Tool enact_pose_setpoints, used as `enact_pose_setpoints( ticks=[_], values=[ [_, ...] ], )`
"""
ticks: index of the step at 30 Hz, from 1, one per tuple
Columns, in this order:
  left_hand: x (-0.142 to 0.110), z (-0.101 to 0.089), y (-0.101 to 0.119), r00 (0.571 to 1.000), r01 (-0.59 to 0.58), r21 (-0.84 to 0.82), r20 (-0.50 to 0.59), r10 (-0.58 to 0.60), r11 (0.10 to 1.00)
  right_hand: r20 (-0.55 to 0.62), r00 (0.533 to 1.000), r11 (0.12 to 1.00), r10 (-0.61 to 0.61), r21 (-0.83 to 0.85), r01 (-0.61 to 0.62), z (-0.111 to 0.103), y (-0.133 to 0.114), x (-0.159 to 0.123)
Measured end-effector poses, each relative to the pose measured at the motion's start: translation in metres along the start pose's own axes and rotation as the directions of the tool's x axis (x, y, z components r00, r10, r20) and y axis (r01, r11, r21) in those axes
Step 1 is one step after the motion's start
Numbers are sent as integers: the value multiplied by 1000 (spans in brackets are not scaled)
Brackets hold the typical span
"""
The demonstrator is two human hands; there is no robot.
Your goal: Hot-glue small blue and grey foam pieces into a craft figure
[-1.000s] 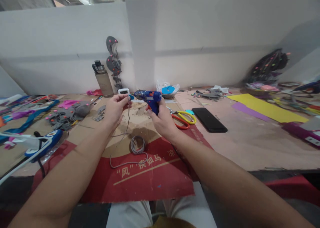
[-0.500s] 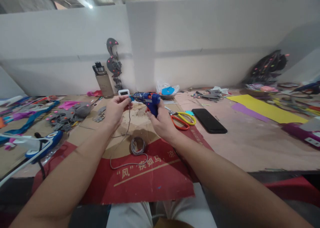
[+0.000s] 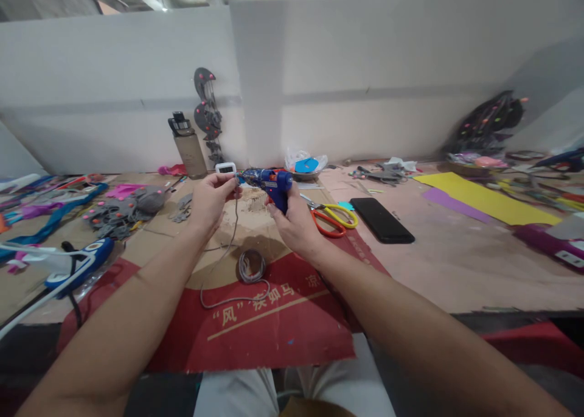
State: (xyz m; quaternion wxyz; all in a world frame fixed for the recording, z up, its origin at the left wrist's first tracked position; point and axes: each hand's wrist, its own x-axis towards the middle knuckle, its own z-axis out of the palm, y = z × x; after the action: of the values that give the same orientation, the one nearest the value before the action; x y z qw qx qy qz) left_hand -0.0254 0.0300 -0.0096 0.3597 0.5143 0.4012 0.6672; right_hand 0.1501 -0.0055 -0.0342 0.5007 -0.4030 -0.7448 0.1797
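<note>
My right hand (image 3: 294,219) is wrapped round the handle of a blue glue gun (image 3: 277,189), whose nozzle points left. Close to that nozzle, my left hand (image 3: 214,198) pinches a small blue piece together with a grey cord (image 3: 236,213); the fingers partly hide the piece. The cord hangs down from the fingertips and runs to a loose coil (image 3: 251,266) lying on the red and brown cardboard (image 3: 292,319). Behind the left fingers stands a small white-framed display (image 3: 225,168).
Right of the glue gun lie scissors (image 3: 335,218) with red and yellow handles and a black phone (image 3: 382,220). A bottle (image 3: 189,152) stands by the back wall. Grey pieces with pink dots (image 3: 123,213) and a blue-and-white power strip (image 3: 79,263) are at left. Yellow paper (image 3: 474,198) lies right.
Almost nothing differs. Both hands hold the same place, the glue gun's nozzle still close to the left fingertips; the whole view has shifted very slightly.
</note>
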Motion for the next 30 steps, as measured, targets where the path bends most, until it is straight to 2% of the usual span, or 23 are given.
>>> enact_pose_setpoints(
  ticks=[9,19,30],
  values=[
    [-1,1,-2,1000,2,38,12,-2,999,-57,997,999,-44,18,45,5,5,-1],
    [0,0,0,1000,9,2,-17,-9,1000,-69,997,999,-26,30,28,6,3,-3],
    [-1,1,-2,1000,1,15,3,-1,1000,-71,997,998,-21,50,25,6,3,-3]
  ],
)
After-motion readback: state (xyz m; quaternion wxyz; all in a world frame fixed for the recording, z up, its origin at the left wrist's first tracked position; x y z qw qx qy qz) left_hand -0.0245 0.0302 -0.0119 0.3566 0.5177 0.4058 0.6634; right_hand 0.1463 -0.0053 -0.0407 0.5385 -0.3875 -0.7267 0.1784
